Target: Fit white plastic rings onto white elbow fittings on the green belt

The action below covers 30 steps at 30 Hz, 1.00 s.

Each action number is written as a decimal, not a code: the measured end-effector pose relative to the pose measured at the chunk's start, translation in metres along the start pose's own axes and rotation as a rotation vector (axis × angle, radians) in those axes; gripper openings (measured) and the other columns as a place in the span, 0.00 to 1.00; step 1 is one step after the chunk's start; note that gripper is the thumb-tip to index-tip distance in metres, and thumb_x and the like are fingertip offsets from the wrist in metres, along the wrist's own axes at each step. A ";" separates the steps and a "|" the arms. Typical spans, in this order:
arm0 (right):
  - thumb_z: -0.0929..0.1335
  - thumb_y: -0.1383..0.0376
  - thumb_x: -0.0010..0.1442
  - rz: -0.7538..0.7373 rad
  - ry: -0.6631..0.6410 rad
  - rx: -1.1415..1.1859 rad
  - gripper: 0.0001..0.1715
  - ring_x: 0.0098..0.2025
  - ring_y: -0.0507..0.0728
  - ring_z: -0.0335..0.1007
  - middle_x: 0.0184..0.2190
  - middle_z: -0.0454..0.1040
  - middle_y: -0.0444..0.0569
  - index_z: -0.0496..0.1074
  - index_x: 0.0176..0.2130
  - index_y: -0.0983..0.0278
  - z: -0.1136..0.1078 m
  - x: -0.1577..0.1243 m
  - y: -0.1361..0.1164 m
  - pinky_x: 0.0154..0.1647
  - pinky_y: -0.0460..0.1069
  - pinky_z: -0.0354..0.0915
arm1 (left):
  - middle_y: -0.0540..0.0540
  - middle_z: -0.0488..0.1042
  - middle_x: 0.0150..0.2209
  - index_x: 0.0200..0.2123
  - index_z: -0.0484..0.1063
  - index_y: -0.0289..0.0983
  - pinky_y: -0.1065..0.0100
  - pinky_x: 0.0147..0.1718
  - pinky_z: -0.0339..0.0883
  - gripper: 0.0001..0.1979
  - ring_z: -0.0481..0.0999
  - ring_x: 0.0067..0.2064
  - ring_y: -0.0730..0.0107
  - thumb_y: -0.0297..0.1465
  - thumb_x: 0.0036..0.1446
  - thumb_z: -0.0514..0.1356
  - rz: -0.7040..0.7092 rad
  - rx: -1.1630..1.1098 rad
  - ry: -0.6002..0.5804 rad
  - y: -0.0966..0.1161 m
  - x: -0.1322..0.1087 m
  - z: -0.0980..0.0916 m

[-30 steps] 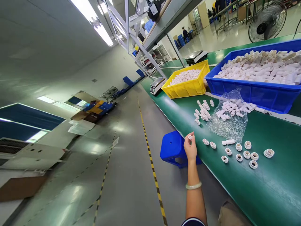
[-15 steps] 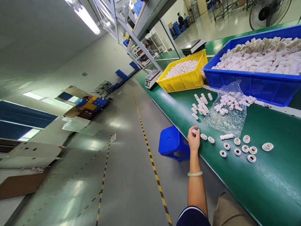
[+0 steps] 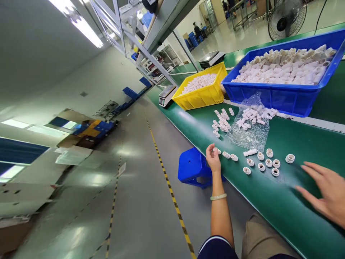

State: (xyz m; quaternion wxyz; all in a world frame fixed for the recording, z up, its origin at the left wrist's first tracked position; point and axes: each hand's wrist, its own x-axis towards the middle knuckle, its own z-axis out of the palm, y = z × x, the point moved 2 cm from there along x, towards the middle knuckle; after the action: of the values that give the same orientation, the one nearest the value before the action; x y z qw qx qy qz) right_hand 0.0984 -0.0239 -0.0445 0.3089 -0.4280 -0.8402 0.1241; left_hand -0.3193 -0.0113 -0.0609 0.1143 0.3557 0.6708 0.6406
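Observation:
My left hand (image 3: pixel 212 158) rests at the near edge of the green table (image 3: pixel 283 208), fingers curled on a small white plastic ring (image 3: pixel 216 150). Two more rings (image 3: pixel 229 155) lie just right of it. Several white rings (image 3: pixel 262 162) sit in a loose group further right, with a short white tube (image 3: pixel 250 152) beside them. My right hand (image 3: pixel 325 190) is over the table at the right, fingers spread and empty, close to a lone white ring (image 3: pixel 290 158).
A clear plastic bag (image 3: pixel 249 129) holds white fittings, and loose white fittings (image 3: pixel 221 121) lie left of it. A yellow bin (image 3: pixel 201 94) and a blue bin (image 3: pixel 280 95) behind hold more. A blue stool (image 3: pixel 192 166) stands below the table edge. Scales (image 3: pixel 165 95) sit further along.
My right hand has come into view over the table at the right. My left hand has moved from beside the table edge onto it, still with the ring. The view swung left.

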 end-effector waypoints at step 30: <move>0.58 0.60 0.69 -0.042 -0.172 0.122 0.20 0.47 0.62 0.73 0.48 0.77 0.51 0.74 0.51 0.60 0.007 0.129 -0.006 0.47 0.59 0.72 | 0.41 0.74 0.44 0.53 0.73 0.41 0.55 0.47 0.65 0.21 0.69 0.47 0.54 0.37 0.57 0.65 0.760 0.585 -0.802 0.146 -0.074 0.062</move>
State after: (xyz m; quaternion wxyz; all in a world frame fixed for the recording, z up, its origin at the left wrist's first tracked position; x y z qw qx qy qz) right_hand 0.0335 0.0756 0.0057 0.2636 -0.3783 -0.8634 0.2050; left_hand -0.1798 -0.0196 0.0444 0.0194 0.7990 0.5498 0.2430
